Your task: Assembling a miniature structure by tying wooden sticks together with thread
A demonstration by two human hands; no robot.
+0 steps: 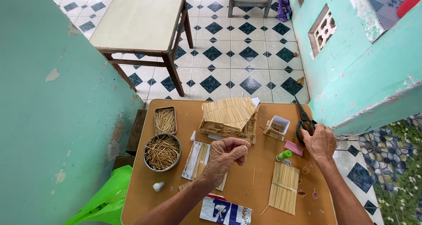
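Pinching a thin stick (245, 148), left hand (226, 157) fingers closed, near the stick house (229, 118). Right hand (320, 141) covers the black scissors (304, 119); grip probably closed, can't tell.

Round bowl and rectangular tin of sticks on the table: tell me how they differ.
The round bowl is circular and heaped with crisscrossed sticks; the rectangular tin is straight-sided, and its sticks lie flatter. The round bowl looks larger and sits nearer the person; the rectangular tin lies behind it, toward the table's far edge. Both hold thin pale sticks.
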